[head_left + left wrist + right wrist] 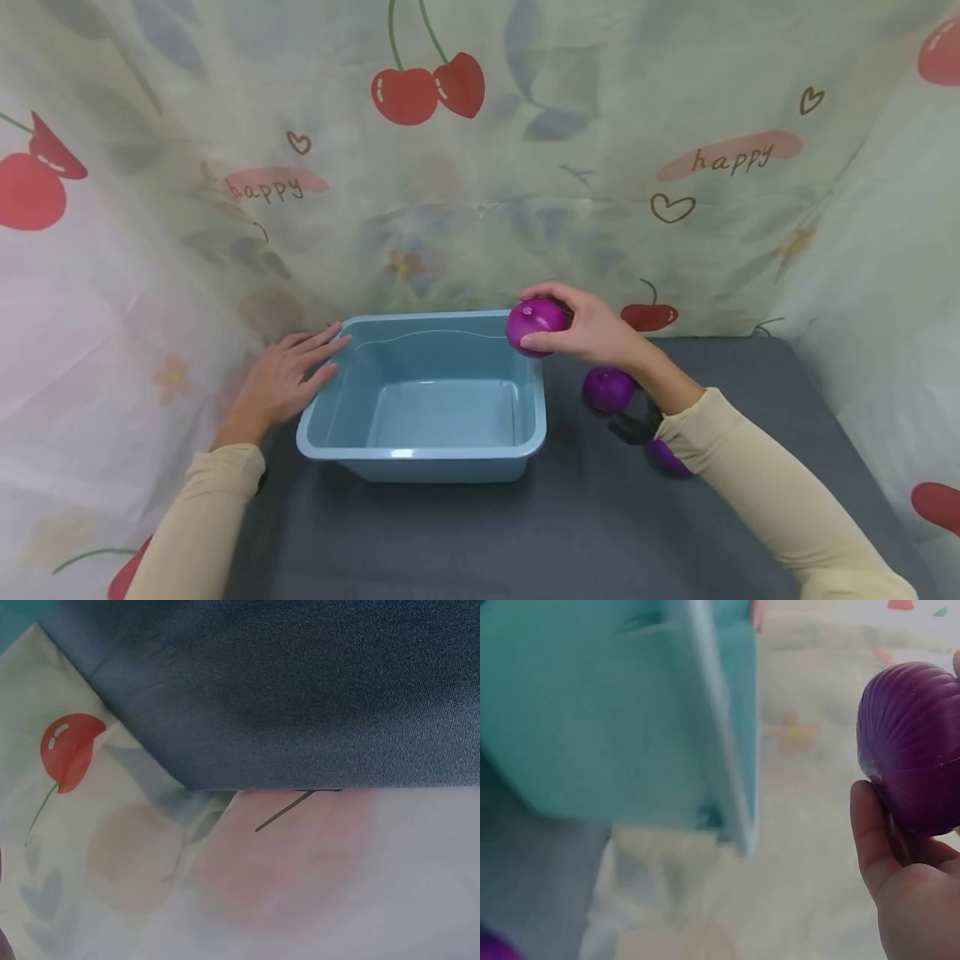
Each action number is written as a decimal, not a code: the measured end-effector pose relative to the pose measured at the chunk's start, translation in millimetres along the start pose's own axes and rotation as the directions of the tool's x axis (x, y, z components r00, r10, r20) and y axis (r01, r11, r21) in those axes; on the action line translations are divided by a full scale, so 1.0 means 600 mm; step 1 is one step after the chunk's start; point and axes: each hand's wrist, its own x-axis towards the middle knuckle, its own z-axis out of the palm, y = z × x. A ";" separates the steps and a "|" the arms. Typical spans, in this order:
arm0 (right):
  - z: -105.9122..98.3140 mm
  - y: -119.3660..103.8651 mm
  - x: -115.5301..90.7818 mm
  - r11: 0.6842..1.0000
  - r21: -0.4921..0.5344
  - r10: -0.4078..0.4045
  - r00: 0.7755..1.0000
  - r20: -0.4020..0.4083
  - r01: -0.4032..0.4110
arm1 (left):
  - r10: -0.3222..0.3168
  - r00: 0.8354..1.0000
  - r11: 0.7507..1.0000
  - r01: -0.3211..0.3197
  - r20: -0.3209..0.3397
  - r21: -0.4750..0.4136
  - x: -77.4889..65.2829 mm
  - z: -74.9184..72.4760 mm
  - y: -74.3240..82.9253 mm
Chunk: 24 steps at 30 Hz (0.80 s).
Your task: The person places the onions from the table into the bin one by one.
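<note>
To the left of the blue basin (420,453), printed cloth (150,300) with cherries hangs close by and runs on behind it. Also on that side, a cream sleeve (198,508) leads to the left grip (283,383), a bare hand laid over the basin's left rim, its fingers released and fairly straight. The basin itself stands upright on the dark desk (420,542). Over the basin's back right corner is a purple onion (534,320), grasped between the thumb and fingers of the right grip (600,329), which reaches in from the basin's right. On the desk to the right of the basin lies a second onion (607,388); farther right of the basin and nearer the person, a third onion (667,458) shows partly behind the right sleeve (780,492)
</note>
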 end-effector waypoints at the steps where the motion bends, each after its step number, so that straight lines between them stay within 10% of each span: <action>1: 0.006 -0.005 0.011 1.000 0.010 -0.011 1.000 0.008 0.011 | -0.002 1.000 1.000 0.002 0.000 0.000 0.000 -0.001 0.000; 24: 0.168 -0.059 0.168 0.992 0.005 -0.125 0.974 0.191 0.126 | -0.018 1.000 1.000 0.018 0.009 0.014 0.000 0.000 -0.004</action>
